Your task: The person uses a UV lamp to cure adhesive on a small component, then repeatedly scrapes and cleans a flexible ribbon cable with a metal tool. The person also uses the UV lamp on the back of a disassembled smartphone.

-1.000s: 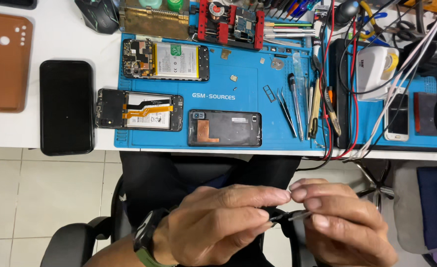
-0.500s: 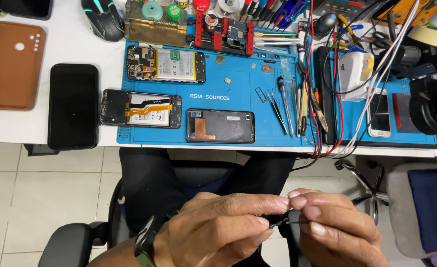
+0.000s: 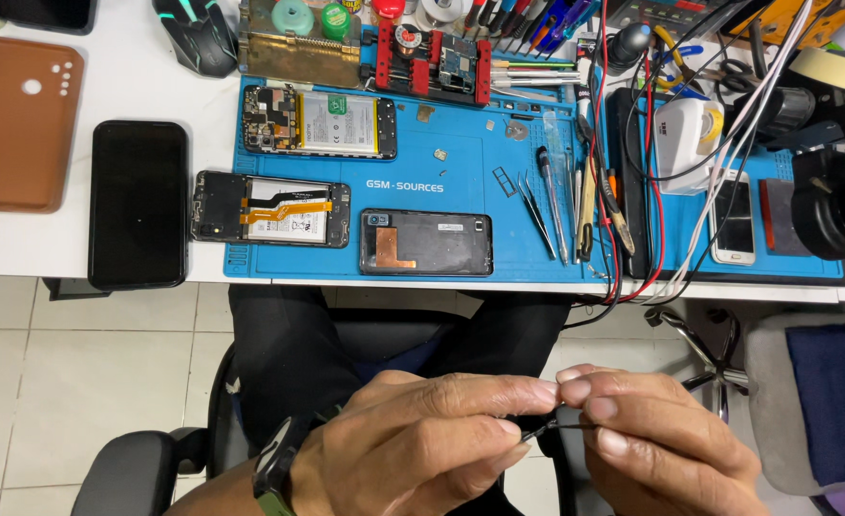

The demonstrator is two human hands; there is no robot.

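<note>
My left hand (image 3: 432, 440) and my right hand (image 3: 652, 440) meet over my lap, below the table edge. Both pinch a small thin dark part (image 3: 548, 427) between their fingertips; what it is cannot be told. A dark watch (image 3: 274, 468) sits on my left wrist. On the blue work mat (image 3: 441, 182) lie three opened phones: one with a white battery (image 3: 319, 122), one with an orange flex cable (image 3: 271, 209), and a dark inner frame with a copper patch (image 3: 426, 243).
A black phone (image 3: 139, 204) and a brown case (image 3: 18, 122) lie on the white table at left. Tweezers and screwdrivers (image 3: 551, 205), red and black cables (image 3: 623, 191), a white phone (image 3: 732, 222), a black mouse (image 3: 198, 36). A chair (image 3: 814, 401) stands at right.
The view has tilted down and left a little, so the table sits higher in frame. My hands stay together on the small part, fingertips shifted slightly.
</note>
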